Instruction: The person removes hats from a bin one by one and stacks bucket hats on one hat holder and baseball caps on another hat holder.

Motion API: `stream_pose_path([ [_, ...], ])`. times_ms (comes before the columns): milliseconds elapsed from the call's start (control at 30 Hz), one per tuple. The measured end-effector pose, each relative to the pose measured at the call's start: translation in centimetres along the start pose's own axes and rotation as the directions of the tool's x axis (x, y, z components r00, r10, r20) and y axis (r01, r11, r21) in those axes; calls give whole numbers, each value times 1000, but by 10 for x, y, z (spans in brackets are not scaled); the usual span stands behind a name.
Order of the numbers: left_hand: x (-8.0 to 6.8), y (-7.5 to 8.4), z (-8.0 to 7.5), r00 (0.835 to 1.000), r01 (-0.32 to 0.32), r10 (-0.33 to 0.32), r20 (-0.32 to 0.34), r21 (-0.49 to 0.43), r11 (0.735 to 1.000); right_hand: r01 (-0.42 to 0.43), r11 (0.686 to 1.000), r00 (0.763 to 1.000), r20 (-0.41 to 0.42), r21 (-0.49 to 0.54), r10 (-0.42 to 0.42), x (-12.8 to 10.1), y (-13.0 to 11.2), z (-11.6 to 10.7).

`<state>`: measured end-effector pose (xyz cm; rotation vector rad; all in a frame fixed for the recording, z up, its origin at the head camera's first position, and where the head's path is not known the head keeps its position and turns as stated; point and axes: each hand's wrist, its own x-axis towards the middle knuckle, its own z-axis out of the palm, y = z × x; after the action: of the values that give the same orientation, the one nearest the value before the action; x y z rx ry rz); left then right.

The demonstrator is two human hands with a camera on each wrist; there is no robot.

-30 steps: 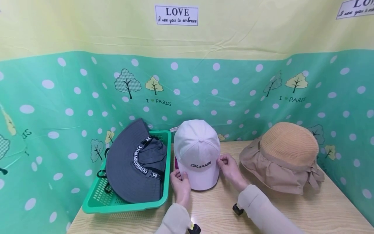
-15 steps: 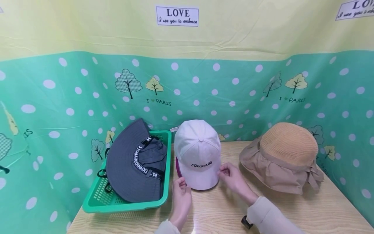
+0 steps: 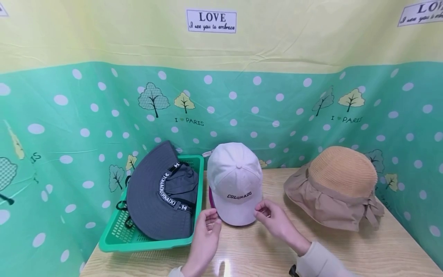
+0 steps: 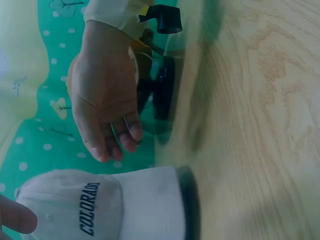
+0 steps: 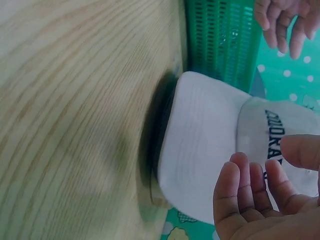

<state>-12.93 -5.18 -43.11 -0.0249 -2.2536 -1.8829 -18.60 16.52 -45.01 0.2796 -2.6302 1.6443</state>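
A white baseball cap [image 3: 238,184] lettered COLORADO stands crown up at the middle of the table, its brim toward me. A purple edge [image 3: 211,198] shows beneath its left side; the rest of that layer is hidden. My left hand [image 3: 206,234] is at the brim's left front corner, fingers relaxed and holding nothing. Close to the brim's right side is my right hand [image 3: 277,223], with its fingers loosely bent. In the right wrist view, the right hand's fingers [image 5: 240,192] are spread with nothing between them.
On the left, a green plastic basket [image 3: 145,245] holds a dark grey wide-brim hat [image 3: 149,196] with a lettered band. A straw-crowned sun hat [image 3: 340,179] with a beige fabric brim and bow sits at the right. Behind hangs a polka-dot curtain [image 3: 238,102].
Both hands have let go of the white cap's sides. The left has drawn back toward me, and the right has slid down along the brim. The cap stays in place.
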Motion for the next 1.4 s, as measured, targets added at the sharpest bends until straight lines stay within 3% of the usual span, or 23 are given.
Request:
stream_pose_path([
  [233,2,18,-24,999,0,-2,39,50,999,31,999,999,24,32,-32,-4,-13,5],
  [500,14,37,-61,997,-73,69,25,158,985,82,996,994,64,26,-83,-6,-22,20],
  [633,22,45,-81,997,-72,69,20,232,970,119,993,989,89,25,-120,-5,-28,28],
  [967,49,60,-128,999,-15,-4,47,395,919,193,979,971,129,58,-200,1,-45,54],
  [1400,90,66,-169,998,-56,29,58,539,840,183,968,957,194,171,-216,6,-65,85],
])
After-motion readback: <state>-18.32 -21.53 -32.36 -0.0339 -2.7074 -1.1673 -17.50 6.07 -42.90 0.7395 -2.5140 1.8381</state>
